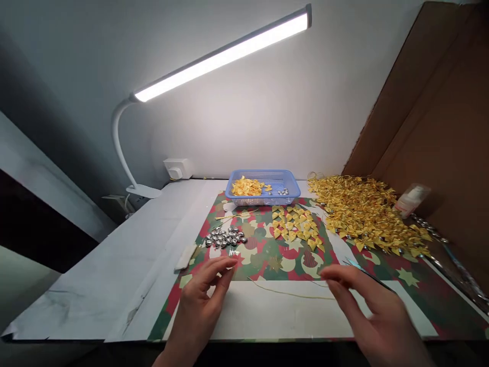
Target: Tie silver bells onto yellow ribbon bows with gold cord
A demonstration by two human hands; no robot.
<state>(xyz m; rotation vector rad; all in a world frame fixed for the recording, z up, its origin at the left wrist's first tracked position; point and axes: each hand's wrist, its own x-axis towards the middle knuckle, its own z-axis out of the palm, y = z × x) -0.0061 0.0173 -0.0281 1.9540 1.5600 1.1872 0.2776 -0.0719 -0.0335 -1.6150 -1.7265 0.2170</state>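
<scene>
My left hand rests over the near edge of the patterned paper, fingers loosely curled, its fingertips close to a small silver piece just below the pile of silver beads. My right hand hovers over the white sheet with fingers bent and slightly smeared. It is beside a thin gold thread and dark tweezers. I cannot see whether either hand grips anything.
A blue basket holds yellow bows and some beads. Rows of yellow bows lie mid-table, a large heap of them at right. A lit desk lamp arches overhead. Cardboard stands at right, a small bottle beside it.
</scene>
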